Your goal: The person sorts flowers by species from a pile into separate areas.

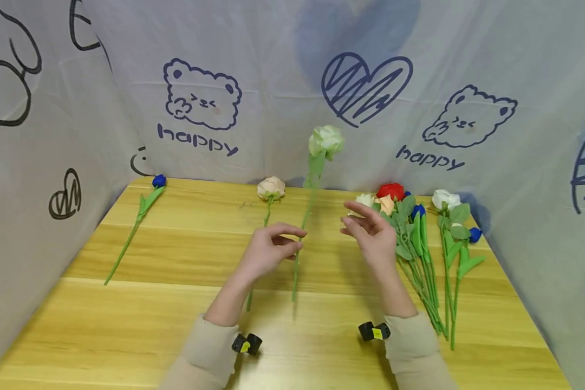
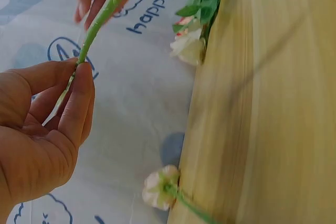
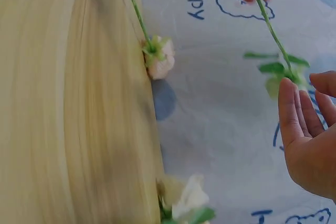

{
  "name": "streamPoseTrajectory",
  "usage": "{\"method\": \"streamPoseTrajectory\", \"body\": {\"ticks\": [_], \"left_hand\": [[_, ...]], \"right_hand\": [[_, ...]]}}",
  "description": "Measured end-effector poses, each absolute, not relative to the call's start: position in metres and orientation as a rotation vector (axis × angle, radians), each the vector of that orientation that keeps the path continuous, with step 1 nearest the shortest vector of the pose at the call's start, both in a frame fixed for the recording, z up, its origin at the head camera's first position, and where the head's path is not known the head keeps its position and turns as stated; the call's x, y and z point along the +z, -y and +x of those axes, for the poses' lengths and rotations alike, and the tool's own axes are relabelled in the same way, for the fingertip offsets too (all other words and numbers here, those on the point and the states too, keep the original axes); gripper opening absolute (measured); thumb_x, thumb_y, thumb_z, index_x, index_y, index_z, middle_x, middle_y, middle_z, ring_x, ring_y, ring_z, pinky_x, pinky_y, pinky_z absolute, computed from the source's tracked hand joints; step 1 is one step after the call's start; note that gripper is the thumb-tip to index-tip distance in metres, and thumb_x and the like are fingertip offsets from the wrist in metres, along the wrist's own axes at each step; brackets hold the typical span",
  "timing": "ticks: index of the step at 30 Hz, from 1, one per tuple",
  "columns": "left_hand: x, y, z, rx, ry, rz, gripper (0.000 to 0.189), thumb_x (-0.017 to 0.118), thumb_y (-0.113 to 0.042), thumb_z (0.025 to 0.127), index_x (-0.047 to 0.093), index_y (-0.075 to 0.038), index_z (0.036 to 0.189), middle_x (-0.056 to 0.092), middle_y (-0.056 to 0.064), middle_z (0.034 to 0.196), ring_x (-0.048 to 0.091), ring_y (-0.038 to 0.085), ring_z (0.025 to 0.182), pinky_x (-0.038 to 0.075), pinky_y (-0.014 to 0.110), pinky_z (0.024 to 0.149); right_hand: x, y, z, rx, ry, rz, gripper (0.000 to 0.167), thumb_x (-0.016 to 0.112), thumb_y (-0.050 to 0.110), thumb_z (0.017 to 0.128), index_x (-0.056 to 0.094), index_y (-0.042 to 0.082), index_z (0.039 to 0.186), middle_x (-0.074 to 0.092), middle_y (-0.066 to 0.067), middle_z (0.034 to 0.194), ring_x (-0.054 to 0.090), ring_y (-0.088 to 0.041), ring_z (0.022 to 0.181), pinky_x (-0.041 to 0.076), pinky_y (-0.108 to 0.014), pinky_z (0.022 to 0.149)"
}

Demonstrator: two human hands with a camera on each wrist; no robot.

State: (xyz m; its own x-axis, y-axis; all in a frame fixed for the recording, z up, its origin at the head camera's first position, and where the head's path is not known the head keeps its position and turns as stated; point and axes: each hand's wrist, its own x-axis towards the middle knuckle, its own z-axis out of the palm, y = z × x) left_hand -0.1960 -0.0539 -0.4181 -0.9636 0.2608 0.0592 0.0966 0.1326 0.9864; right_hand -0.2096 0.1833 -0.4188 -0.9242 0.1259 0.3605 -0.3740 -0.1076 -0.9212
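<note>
My left hand pinches the green stem of a pale green-white rose between thumb and fingers. The rose stands upright above the table, its bloom at the top and the stem's cut end pointing down toward me. In the left wrist view the stem runs out past the fingertips. Apart from the stem, my right hand hovers to its right with relaxed fingers and holds nothing. Behind the left hand, a peach rose lies on the table, its stem partly hidden by that hand.
A blue tulip lies alone at the left of the wooden table. To the right lies a bunch with a red rose and blue tulips. Beside it are a white rose and another blue tulip. Printed white cloth walls stand around.
</note>
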Motion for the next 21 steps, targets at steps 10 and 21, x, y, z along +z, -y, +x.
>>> {"method": "streamPoseTrajectory", "body": {"ticks": [10, 21], "left_hand": [[-0.426, 0.096, -0.193, 1.921, -2.353, 0.281, 0.023, 0.073, -0.002, 0.097, 0.077, -0.007, 0.119, 0.072, 0.014, 0.12, 0.073, 0.032, 0.095, 0.062, 0.053, 0.084], [-0.437, 0.14, -0.195, 1.801, -2.396, 0.117, 0.027, 0.071, -0.004, 0.098, 0.073, -0.001, 0.125, 0.068, 0.021, 0.13, 0.072, 0.039, 0.104, 0.062, 0.048, 0.086]], "right_hand": [[-0.424, -0.242, -0.199, 1.961, 2.004, 0.052, 0.03, 0.073, 0.001, 0.097, 0.07, -0.005, 0.126, 0.074, 0.001, 0.113, 0.072, -0.013, 0.088, 0.063, -0.027, 0.077], [-0.433, -0.32, -0.189, 1.793, 2.283, -0.124, 0.037, 0.073, 0.016, 0.099, 0.068, 0.0, 0.132, 0.067, 0.006, 0.12, 0.07, -0.006, 0.095, 0.062, -0.026, 0.08]]}}
